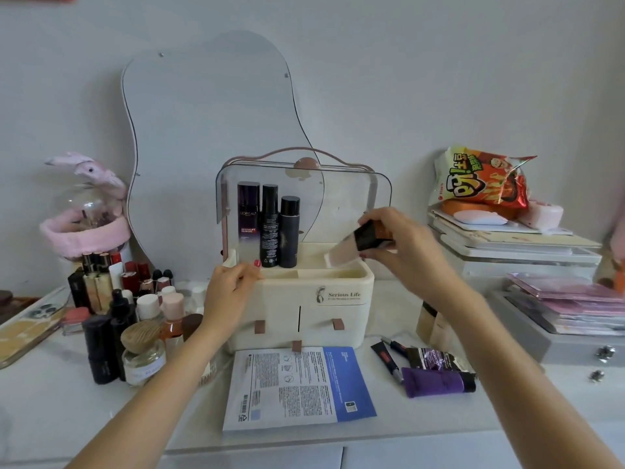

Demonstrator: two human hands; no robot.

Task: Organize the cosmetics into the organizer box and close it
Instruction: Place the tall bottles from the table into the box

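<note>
A: Where's the tube rel. to the hands?

B: Right hand [397, 238] grips a tube [358, 245], fingers pinched on its dark cap end, pale body tilted down-left w/ its lower end dipping into the top tray of the organizer box [304, 302]. Left hand [231, 286] rests on the box's front-left top edge, fingers curled on the rim, nothing else in it.

A: Box state?

B: Clear lid [345, 198] flipped up. Three tall dark bottles [269, 226] stand upright at the back-left inside. Front compartments look bare, far as I can tell. Two drawers below are pushed in.

A: What's around?

B: Left of the box on the bench [50, 401]: a crowded cluster of bottles & lipsticks [125, 313], touching each other, just beside the left forearm. In front: a flat sheet-mask packet [297, 387], its top edge tucked against the box base. Right-front, under the right forearm: a purple tube [436, 382], a slim dark tube [385, 360] and a dark sachet [429, 358], close together. Snack bag [480, 179] sits on a stack well to the right.

A: Anything blocking?

B: The raised lid's right side hangs close over the right hand; tube goes in below it.
</note>
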